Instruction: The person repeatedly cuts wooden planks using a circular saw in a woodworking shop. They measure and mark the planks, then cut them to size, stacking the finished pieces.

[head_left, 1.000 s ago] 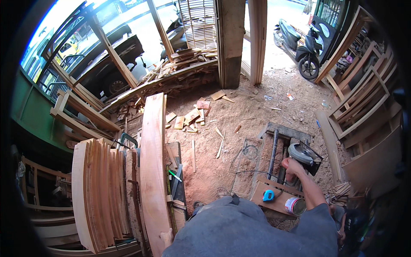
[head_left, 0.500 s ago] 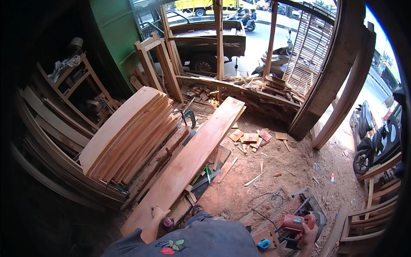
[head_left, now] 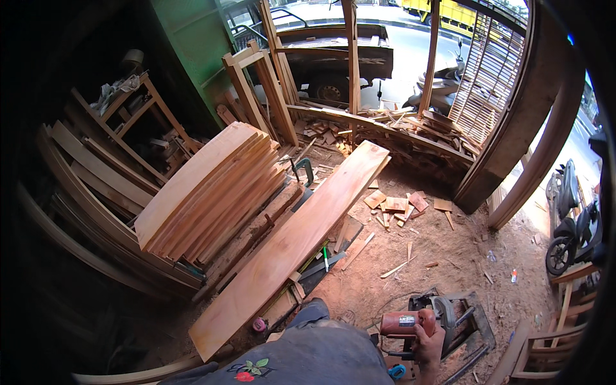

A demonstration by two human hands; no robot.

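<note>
My right hand grips a red-bodied circular saw near the lower middle right, above a dark frame with metal rails. A blue tape measure lies below the saw. A long reddish plank runs diagonally across the middle, with a pink tape measure, a green marker and small offcuts beside it. My left hand cannot be made out; my dark shirt fills that lower area. Left of the plank are a stack of curved boards and a green clamp.
Wooden frames and curved pieces crowd the left. Offcuts and sawdust cover the floor. Upright posts border the opening; a scooter stands at right. A pickup bed and yellow truck are outside.
The view has swung left. My right hand has brought the saw leftward and turned it. My left hand, earlier on the plank's near end, has left it and dropped out of sight.
</note>
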